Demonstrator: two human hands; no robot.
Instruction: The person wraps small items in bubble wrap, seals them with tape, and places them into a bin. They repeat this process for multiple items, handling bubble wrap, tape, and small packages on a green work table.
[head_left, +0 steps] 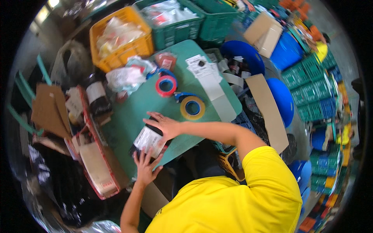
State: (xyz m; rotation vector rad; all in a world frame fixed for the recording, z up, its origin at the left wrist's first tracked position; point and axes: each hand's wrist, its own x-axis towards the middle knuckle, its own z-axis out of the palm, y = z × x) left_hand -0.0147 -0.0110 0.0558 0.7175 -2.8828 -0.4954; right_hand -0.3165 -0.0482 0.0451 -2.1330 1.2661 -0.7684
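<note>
A black package with a white label (148, 139) lies near the front left edge of the green table (136, 106). My right hand (166, 126) rests over its far end, fingers stretched apart. At the near end is my left hand (145, 166), its spread fingertips touching the label's lower edge. The hands partly hide the package. Beyond it on the table lie a blue tape dispenser with a red roll (166, 86) and another with a yellowish roll (192, 107). White printed labels (203, 66) with a long backing strip spread along the right side.
Plastic-wrapped bags (126, 79) lie at the table's far left. Beyond stand a yellow crate (145, 40) and green crates (175, 33). A red-edged carton (97, 167) and black plastic (58, 186) crowd the left. Blue bins (280, 101) and a cardboard sheet (268, 112) flank the right.
</note>
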